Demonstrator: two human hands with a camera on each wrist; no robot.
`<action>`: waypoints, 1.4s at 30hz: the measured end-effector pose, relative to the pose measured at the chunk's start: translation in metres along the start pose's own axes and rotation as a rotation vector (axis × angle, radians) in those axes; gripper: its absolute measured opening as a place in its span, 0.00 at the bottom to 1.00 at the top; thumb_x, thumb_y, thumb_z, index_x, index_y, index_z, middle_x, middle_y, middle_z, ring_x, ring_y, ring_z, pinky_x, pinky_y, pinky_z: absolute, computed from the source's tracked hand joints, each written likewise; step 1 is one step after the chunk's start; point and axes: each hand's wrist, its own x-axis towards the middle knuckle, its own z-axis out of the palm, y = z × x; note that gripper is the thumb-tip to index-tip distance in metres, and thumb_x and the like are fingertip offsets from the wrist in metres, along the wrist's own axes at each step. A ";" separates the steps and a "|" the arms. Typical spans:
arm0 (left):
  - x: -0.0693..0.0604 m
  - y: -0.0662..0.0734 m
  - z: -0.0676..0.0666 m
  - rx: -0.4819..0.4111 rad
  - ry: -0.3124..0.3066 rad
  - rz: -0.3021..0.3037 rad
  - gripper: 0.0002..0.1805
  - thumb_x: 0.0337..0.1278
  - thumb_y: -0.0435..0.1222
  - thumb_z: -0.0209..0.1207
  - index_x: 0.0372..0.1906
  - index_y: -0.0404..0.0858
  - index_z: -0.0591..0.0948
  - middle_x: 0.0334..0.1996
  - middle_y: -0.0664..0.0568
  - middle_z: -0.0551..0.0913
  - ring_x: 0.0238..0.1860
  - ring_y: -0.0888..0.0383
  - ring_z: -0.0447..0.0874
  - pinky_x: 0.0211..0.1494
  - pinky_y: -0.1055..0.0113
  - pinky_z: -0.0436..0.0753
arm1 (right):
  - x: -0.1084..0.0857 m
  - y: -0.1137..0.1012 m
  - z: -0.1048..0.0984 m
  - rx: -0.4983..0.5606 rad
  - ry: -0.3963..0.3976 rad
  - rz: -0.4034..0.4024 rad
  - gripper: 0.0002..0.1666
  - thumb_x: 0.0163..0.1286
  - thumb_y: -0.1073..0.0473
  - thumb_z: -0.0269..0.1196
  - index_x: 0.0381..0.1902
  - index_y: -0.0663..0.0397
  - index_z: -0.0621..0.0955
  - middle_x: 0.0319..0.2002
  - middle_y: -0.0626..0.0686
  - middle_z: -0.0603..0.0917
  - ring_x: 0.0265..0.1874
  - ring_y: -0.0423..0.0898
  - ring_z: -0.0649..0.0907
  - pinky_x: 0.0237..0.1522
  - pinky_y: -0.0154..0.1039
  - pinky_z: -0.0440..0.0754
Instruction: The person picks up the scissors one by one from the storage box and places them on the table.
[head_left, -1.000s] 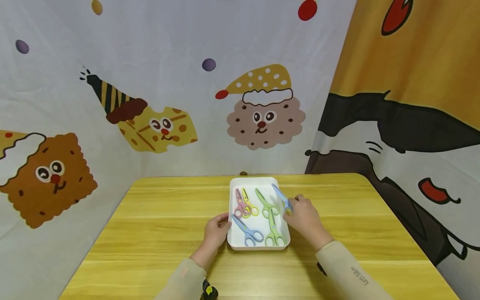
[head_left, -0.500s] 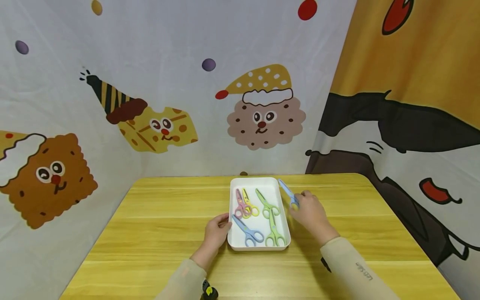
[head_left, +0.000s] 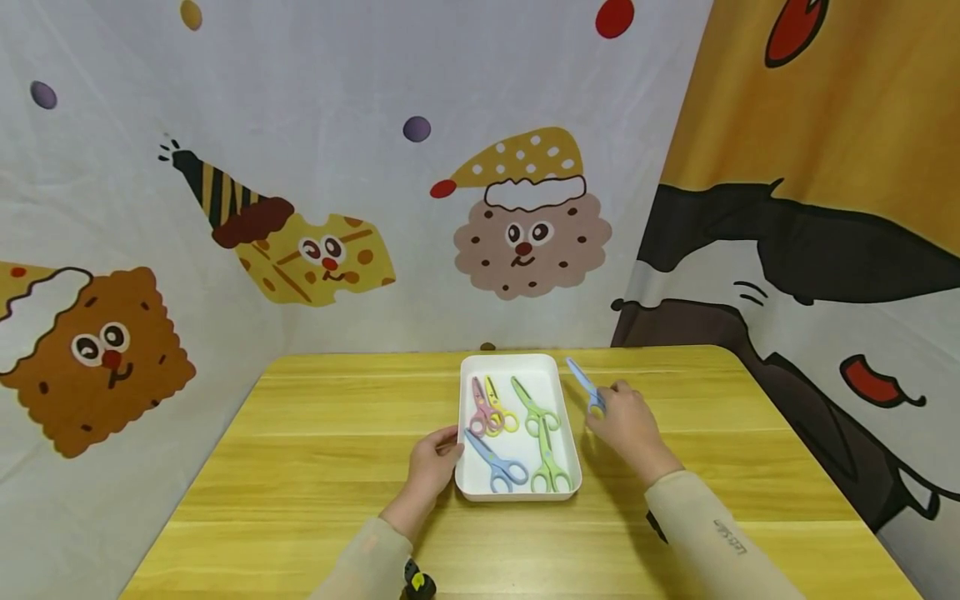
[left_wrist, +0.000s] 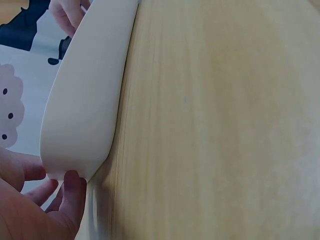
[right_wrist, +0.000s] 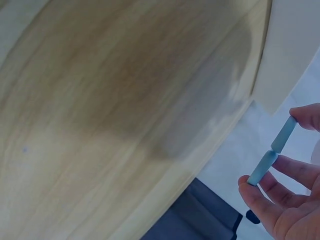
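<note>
A white tray (head_left: 465, 483) lies on the table, its left wall held by my left hand (head_left: 431, 467) with fingertips and thumb at the rim and side. In the left wrist view, the left hand (left_wrist: 45, 205) touches the tray's wall (left_wrist: 90, 90). Inside the tray are pink scissors (head_left: 480, 408), yellow scissors (head_left: 509, 421), blue scissors (head_left: 491, 458) and two green pairs, one upper (head_left: 531, 404) and one lower (head_left: 548, 467). Right of the tray, my right hand (head_left: 626, 425) pinches another pair of blue scissors (head_left: 582, 379) by the handles, blades pointing away.
The wooden table (head_left: 315, 467) extends on both sides of the tray. Behind it hangs a curtain (head_left: 337, 100) printed with cartoon snacks. A small black and yellow object (head_left: 420, 582) shows by the left sleeve.
My right hand has moved rightward with the blue scissors, from over the tray's right edge to beside the tray. The left hand and the tray have stayed in place.
</note>
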 end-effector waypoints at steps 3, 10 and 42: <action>0.000 0.000 0.000 0.004 -0.001 0.010 0.18 0.57 0.28 0.59 0.54 0.29 0.78 0.47 0.37 0.82 0.46 0.49 0.82 0.48 0.63 0.84 | 0.001 0.002 0.001 -0.004 -0.023 0.005 0.24 0.54 0.55 0.64 0.46 0.66 0.81 0.43 0.67 0.78 0.34 0.61 0.78 0.36 0.56 0.79; 0.000 -0.002 0.001 -0.004 0.000 0.022 0.18 0.57 0.27 0.59 0.53 0.29 0.79 0.46 0.37 0.82 0.46 0.49 0.82 0.48 0.63 0.84 | 0.006 0.009 0.008 -0.021 -0.071 0.027 0.21 0.53 0.55 0.64 0.42 0.64 0.81 0.43 0.67 0.78 0.33 0.60 0.77 0.34 0.55 0.79; 0.001 -0.004 0.000 -0.001 0.001 0.018 0.18 0.57 0.28 0.59 0.54 0.30 0.79 0.47 0.37 0.82 0.46 0.49 0.82 0.48 0.64 0.84 | 0.011 0.020 0.026 -0.043 -0.217 0.072 0.12 0.50 0.57 0.64 0.29 0.61 0.79 0.30 0.58 0.73 0.26 0.53 0.73 0.28 0.48 0.75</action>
